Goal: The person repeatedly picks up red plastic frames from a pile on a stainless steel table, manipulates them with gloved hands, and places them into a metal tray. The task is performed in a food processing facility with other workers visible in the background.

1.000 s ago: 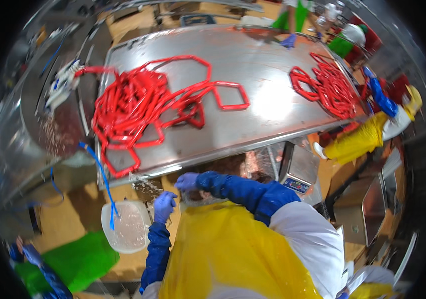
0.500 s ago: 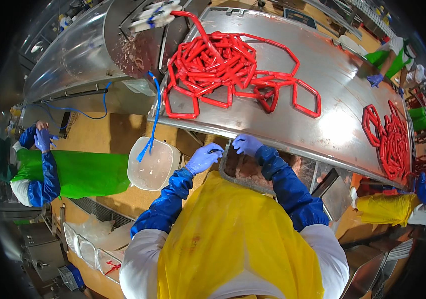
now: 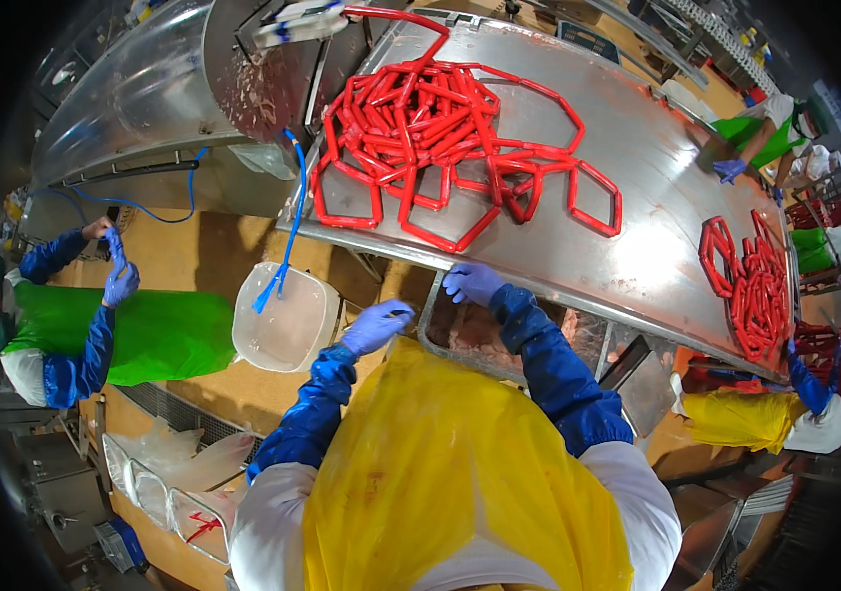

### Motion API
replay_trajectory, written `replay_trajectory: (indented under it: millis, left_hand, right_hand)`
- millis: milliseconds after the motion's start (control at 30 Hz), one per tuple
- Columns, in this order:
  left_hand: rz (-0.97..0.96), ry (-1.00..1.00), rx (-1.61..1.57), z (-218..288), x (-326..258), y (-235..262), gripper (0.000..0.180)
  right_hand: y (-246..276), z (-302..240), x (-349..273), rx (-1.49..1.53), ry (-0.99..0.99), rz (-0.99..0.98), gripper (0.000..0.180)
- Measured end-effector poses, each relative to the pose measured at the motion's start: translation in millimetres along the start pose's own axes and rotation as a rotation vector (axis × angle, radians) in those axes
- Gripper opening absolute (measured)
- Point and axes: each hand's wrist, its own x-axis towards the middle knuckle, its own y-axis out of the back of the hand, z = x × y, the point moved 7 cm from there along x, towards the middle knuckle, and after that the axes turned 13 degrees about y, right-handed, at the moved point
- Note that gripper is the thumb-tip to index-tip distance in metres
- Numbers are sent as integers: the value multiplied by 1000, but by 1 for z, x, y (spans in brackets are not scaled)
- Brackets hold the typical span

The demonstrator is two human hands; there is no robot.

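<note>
My left hand (image 3: 378, 327), in a purple glove, hovers before my yellow apron with its fingers loosely bent and apart, nothing visible in them. Just beyond the apron, near the table's front edge, my right hand (image 3: 473, 284) is held over a metal tub (image 3: 475, 363) of pale pink meat; its fingers curve downward, loose and empty as far as I can see. A heap of linked red sausages (image 3: 420, 123) lies on the steel table (image 3: 657, 187). From the white-covered nozzle (image 3: 302, 25) at the far left, the sausage chain runs down to the heap.
A second pile of red sausages (image 3: 757, 295) lies at the table's right end. Left of me are a white bucket (image 3: 288, 320), a hanging blue hose (image 3: 300, 197) and a person in a green apron (image 3: 150, 330). Other people stand along the right side.
Fresh links have dropped over the heap's front, forming a new loop towards the near edge. My left hand has drawn back towards me and left, away from the right. The whole view shifted slightly.
</note>
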Motion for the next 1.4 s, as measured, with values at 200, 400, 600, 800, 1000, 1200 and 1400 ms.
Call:
replay_trajectory:
  millis: [200, 400, 600, 800, 1000, 1200, 1400]
  left_hand:
    - [1082, 70, 287, -155, -42, 152, 40]
    - [582, 623, 465, -228, -16, 121, 76]
    - [817, 290, 122, -182, -13, 132, 57]
    - [923, 60, 23, -106, -15, 146, 36]
    - [583, 531, 671, -298, 12, 193, 45]
    - [701, 437, 133, -228, 21, 167, 51]
    - [661, 418, 323, -278, 2, 171, 56]
  right_hand:
    - [27, -23, -22, -56, -66, 129, 31]
    - [20, -55, -1, -631, 229, 305, 61]
    - [71, -27, 46, -811, 10, 382, 68]
    - [49, -29, 1, -793, 73, 202, 55]
    - [35, -10, -37, -251, 52, 160, 42]
    - [64, 35, -72, -167, -114, 222, 40]
    - [53, 32, -86, -32, -104, 236, 38]
